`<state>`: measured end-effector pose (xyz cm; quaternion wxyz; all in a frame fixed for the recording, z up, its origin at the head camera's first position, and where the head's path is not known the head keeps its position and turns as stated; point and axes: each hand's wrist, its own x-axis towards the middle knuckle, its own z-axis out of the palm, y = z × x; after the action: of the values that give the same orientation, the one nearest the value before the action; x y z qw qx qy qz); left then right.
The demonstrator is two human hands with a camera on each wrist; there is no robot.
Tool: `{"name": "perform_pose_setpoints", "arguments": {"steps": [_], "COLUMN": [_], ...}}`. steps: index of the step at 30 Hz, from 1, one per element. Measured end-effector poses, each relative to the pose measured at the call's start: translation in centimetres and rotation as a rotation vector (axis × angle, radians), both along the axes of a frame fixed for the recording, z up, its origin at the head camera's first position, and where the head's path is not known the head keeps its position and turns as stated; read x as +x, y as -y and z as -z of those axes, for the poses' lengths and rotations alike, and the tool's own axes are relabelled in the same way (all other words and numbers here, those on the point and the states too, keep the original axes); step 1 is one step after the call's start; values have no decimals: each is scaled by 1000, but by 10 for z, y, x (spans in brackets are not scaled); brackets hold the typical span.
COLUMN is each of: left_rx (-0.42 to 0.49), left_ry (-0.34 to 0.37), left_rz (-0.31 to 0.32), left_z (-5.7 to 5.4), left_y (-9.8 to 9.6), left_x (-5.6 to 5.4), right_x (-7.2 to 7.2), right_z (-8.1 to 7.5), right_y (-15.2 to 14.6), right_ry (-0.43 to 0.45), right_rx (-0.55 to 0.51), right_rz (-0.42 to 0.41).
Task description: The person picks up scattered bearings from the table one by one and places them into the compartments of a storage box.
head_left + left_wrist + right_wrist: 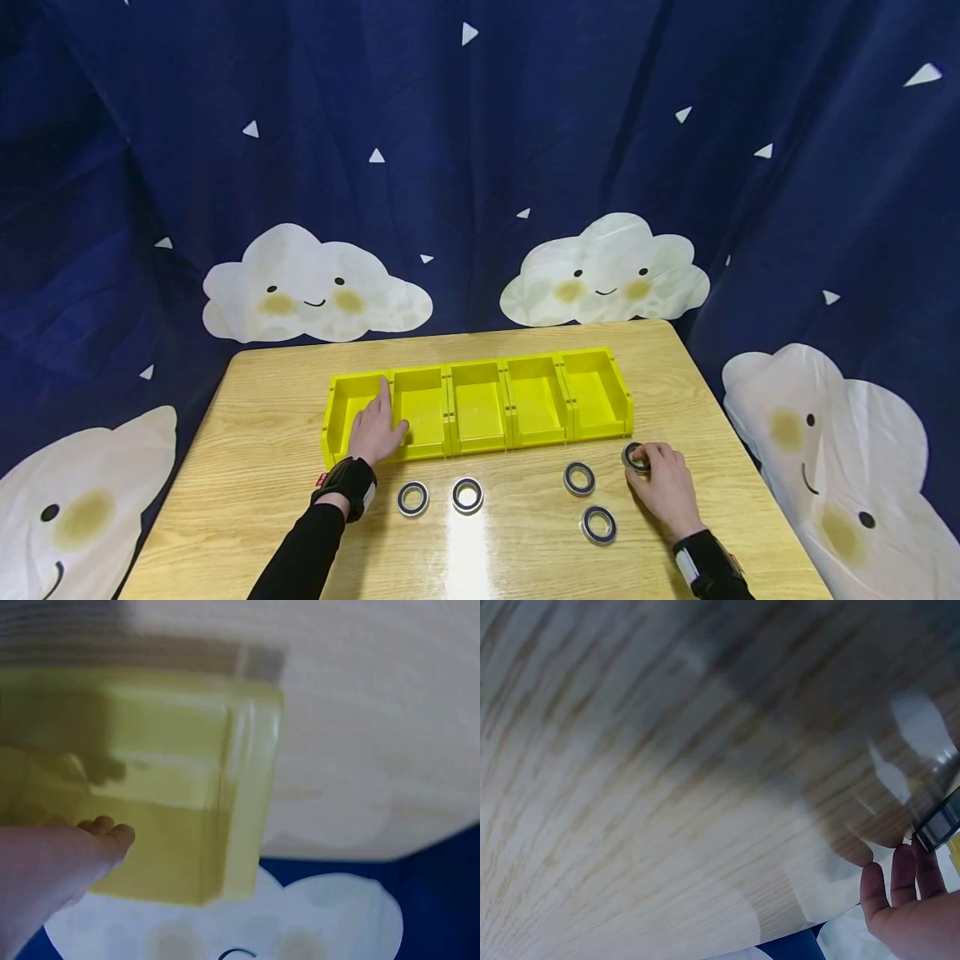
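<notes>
My right hand (663,483) pinches a ball bearing (627,457), a metal ring with a dark seal, by its edge at the table's right. In the right wrist view the fingertips touch this bearing at the right border, where part of it is cut off. My left hand (377,431) is over the left end of a row of yellow bins (447,417), index finger pointing forward along the divider between the two leftmost compartments, thumb out to the side. It holds nothing. The left wrist view shows its fingers in front of a yellow bin wall (251,787).
Several more bearings lie flat on the wooden table (277,417): one bearing (401,500) and a second bearing (467,509) front of centre, a third (568,479) and a fourth (598,541) left of my right hand. A dark blue curtain (465,167) with clouds hangs behind.
</notes>
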<state>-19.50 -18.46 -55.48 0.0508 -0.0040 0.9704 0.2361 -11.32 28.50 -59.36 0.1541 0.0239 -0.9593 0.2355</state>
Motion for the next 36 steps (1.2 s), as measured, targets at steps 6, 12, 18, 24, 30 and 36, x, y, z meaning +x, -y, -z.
{"name": "perform_pose_setpoints", "arguments": {"steps": [6,12,18,24,30,36], "left_rx": [-97,-130,-124,-125,-127,-137], "left_ry": [-1,28,43,49,64,75], "left_rz": [25,27,20,18,9,5], "left_z": [-5,-9,-8,-9,-8,-7], "left_y": [-2,-4,-6,-5,-4,-4], "left_x": [0,1,2,1,1,1], "right_x": [0,-2,-3,-6,-10,-15], "right_z": [3,4,2,-2,-6,-10], "right_y": [-2,-5,-6,-2,2,6], "right_ry": [-49,-69,-71,-113,-148,-170], "right_rx": [-7,0,18,2,-22,-40], "right_rz": [-10,-14,1,-3,-27,-33]}}
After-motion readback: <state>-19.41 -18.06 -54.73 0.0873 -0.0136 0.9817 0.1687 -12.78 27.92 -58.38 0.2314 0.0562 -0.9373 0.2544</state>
